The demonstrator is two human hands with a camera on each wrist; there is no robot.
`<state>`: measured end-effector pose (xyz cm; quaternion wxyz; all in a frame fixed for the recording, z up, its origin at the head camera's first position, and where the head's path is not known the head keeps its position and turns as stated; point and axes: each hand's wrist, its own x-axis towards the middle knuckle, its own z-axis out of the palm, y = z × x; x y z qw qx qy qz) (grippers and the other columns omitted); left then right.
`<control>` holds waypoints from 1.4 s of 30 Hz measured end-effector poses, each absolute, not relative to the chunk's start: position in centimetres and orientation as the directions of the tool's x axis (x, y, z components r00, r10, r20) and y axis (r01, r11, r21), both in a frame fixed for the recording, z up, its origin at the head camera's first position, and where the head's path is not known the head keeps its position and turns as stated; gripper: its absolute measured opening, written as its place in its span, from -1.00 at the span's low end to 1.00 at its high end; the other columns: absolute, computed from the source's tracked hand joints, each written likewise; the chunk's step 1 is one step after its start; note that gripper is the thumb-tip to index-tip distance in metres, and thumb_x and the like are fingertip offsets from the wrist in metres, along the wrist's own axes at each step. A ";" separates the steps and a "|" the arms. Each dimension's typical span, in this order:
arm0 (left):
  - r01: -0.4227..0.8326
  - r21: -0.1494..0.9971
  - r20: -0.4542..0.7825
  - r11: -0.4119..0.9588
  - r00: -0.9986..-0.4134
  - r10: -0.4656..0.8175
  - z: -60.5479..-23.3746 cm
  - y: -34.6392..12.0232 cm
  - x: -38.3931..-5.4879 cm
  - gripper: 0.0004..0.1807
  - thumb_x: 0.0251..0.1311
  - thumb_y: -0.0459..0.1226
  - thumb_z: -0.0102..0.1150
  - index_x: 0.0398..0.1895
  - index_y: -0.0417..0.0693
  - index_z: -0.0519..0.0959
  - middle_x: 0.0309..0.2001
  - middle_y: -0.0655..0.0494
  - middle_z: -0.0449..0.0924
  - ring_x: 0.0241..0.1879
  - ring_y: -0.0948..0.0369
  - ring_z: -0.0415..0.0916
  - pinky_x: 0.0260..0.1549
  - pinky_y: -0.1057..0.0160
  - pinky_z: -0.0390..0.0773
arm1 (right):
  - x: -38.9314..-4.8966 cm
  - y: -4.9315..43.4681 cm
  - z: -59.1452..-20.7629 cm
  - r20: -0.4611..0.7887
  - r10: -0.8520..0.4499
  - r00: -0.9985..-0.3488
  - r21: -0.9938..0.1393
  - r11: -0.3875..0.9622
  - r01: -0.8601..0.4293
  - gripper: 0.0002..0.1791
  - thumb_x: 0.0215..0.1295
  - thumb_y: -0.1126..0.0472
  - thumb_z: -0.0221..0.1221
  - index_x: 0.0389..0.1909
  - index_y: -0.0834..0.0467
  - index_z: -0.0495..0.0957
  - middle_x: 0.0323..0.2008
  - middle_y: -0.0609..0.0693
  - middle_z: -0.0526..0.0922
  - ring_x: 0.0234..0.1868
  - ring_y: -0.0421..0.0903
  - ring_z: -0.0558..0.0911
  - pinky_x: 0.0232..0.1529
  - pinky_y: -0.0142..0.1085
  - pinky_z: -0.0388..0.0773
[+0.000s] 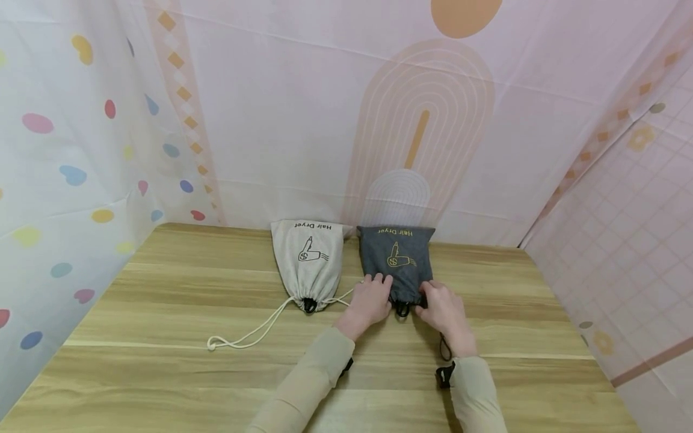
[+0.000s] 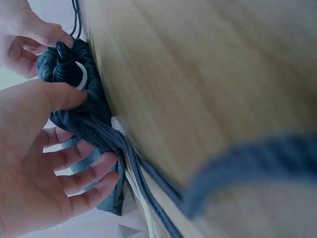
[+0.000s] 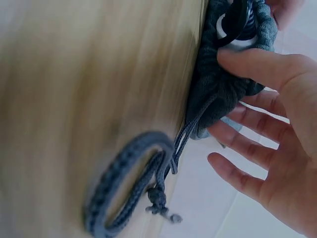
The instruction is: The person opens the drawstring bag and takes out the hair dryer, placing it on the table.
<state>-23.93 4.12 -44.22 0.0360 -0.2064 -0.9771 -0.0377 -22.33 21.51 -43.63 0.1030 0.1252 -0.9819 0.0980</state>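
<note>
Pinching loosely with left hand (image 1: 373, 297) and right hand (image 1: 445, 307), thumbs at the rim, the gathered mouth of a dark grey fabric drawstring bag with yellow print (image 1: 397, 243). Apparently loosening it around a black ribbed, looped end (image 2: 67, 72) (poking out between the thumbs). Next, probably calls for spreading the rim evenly. All lying on the striped wooden worktop (image 1: 162, 288), beside a pale grey fabric drawstring bag (image 1: 308, 273).

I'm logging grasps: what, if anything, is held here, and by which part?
The dark bag, by its gathered mouth: the left hand and right hand grip opposite sides of it.
</note>
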 end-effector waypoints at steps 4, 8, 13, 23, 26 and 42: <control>0.399 0.030 0.070 0.916 -0.915 0.396 -44.2 4.4 -23.8 -0.55 0.23 -0.01 0.14 0.10 0.03 0.36 0.00 0.04 0.49 -0.05 0.03 0.49 -0.25 0.10 0.57 | -22.3 21.2 -43.8 0.250 -0.228 -0.941 -0.150 0.951 -0.270 -0.70 -0.05 0.18 0.43 -0.32 0.17 0.56 -0.34 0.06 0.62 -0.36 0.02 0.63 -0.43 -0.10 0.56; 0.397 0.023 0.060 0.917 -0.917 0.395 -44.4 4.6 -23.9 -0.58 0.31 -0.05 0.05 0.20 0.15 0.36 0.06 0.06 0.49 -0.02 0.02 0.49 -0.23 0.08 0.58 | -22.3 21.0 -43.9 0.268 -0.219 -0.938 -0.145 0.954 -0.264 -0.78 0.01 0.23 0.39 -0.32 0.15 0.58 -0.34 0.06 0.62 -0.35 0.03 0.63 -0.40 -0.08 0.57; 0.403 0.042 0.071 0.914 -0.914 0.399 -44.4 4.5 -24.0 -0.60 0.32 -0.09 0.03 0.22 0.22 0.38 0.07 0.06 0.50 -0.02 0.01 0.49 -0.22 0.06 0.58 | -22.2 21.0 -43.8 0.273 -0.198 -0.941 -0.157 0.956 -0.247 -0.79 0.02 0.26 0.36 -0.28 0.15 0.61 -0.31 0.06 0.65 -0.35 0.04 0.64 -0.39 -0.08 0.58; 0.383 0.095 0.035 0.919 -0.924 0.382 -44.2 4.0 -24.0 -0.51 0.30 -0.08 0.07 0.30 0.23 0.32 0.16 0.00 0.46 0.05 -0.01 0.47 -0.19 0.04 0.58 | -22.4 21.9 -43.7 0.242 -0.155 -0.958 -0.199 0.958 -0.205 -0.80 0.06 0.26 0.30 -0.25 0.13 0.59 -0.26 0.05 0.68 -0.35 0.04 0.66 -0.43 -0.07 0.55; 0.385 0.103 0.030 0.917 -0.923 0.384 -44.0 3.8 -24.0 -0.49 0.31 -0.08 0.05 0.33 0.23 0.31 0.18 0.00 0.45 0.07 -0.01 0.47 -0.17 0.03 0.58 | -22.3 22.1 -43.6 0.242 -0.154 -0.958 -0.206 0.957 -0.205 -0.79 0.06 0.25 0.29 -0.24 0.13 0.59 -0.25 0.06 0.69 -0.34 0.06 0.66 -0.44 -0.07 0.55; 0.357 0.135 0.112 0.924 -0.932 0.344 -44.0 3.3 -23.7 -0.58 0.28 -0.15 0.08 0.21 0.12 0.38 0.05 -0.04 0.52 -0.06 -0.03 0.54 -0.30 0.04 0.59 | -22.1 22.8 -43.4 0.227 -0.120 -0.966 -0.244 0.954 -0.176 -0.79 0.12 0.27 0.24 -0.19 0.17 0.59 -0.20 0.09 0.68 -0.34 0.06 0.65 -0.46 -0.09 0.53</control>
